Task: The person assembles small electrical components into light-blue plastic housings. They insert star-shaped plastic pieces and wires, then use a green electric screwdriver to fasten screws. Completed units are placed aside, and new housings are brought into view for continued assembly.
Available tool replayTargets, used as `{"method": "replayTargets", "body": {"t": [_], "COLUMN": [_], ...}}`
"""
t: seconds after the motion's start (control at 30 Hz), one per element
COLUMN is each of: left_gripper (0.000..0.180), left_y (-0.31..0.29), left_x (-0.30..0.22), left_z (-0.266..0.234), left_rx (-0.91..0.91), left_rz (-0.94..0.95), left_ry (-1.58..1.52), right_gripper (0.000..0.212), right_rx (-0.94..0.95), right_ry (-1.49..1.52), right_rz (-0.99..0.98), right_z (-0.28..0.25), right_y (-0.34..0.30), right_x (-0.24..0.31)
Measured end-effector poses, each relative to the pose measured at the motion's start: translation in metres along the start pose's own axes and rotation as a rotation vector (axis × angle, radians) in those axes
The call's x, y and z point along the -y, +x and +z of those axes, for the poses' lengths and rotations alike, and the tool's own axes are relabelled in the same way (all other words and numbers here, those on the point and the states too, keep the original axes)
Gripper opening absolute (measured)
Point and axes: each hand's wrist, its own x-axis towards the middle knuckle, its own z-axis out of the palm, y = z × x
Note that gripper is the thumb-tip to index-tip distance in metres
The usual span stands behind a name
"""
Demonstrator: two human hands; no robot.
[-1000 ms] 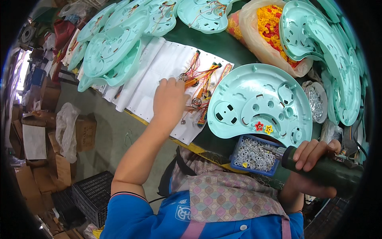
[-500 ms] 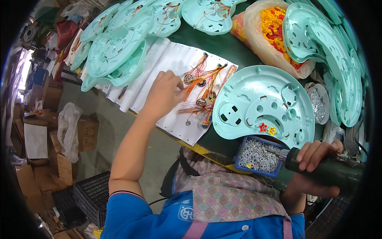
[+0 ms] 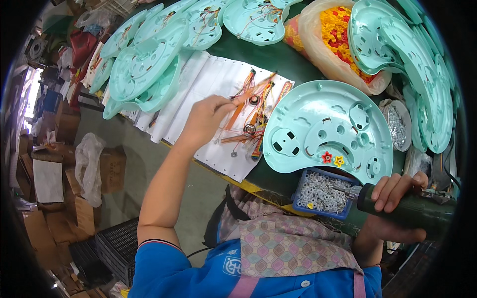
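My left hand (image 3: 210, 118) is over the white paper, with thumb and fingertips pinched together on the thin wires (image 3: 244, 97) of a wiring bundle. Small round speakers (image 3: 250, 130), orange strips and coloured leads lie tangled beside it. In my right hand (image 3: 395, 201) is a dark green power screwdriver (image 3: 412, 211), its metal bit pointing left over a blue tray (image 3: 298, 204) of small white and metal parts. Between my hands a mint-green curved plastic shell (image 3: 298, 116) lies with its inside up. A red star piece (image 3: 326, 157) and a yellow star piece (image 3: 339, 161) sit in it.
Further mint-green shells (image 3: 144, 74) fill the far left, some with wires, and others stack at the right (image 3: 422, 74). A plastic bag (image 3: 310, 30) holds red and yellow pieces. A bowl of screws (image 3: 403, 115) stands right of the shell. Cardboard boxes and a black crate (image 3: 117, 243) are at left.
My left hand has shifted slightly right, its fingertips closing on the wires, which have moved. The right hand and the screwdriver stay in nearly the same place.
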Motion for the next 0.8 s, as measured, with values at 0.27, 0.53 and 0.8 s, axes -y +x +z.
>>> {"method": "replayTargets", "body": {"t": [0.27, 0.53, 0.8], "left_gripper": [0.016, 0.025, 0.027], "left_y": [0.012, 0.023, -0.003], "left_x": [-0.015, -0.097, -0.14], "left_z": [-0.018, -0.045, 0.037], "left_rx": [-0.111, -0.243, 0.404], "left_rz": [0.153, 0.349, -0.045], "left_ry": [0.135, -0.858, -0.631], "right_gripper": [0.096, 0.096, 0.097], "right_rx": [-0.047, -0.143, -0.021], "right_ry": [0.007, -0.012, 0.092], "right_rz": [-0.036, -0.039, -0.068], "right_z": [-0.001, -0.004, -0.02], "right_y": [-0.001, -0.001, 0.009], "right_x": [0.005, 0.019, 0.022]}}
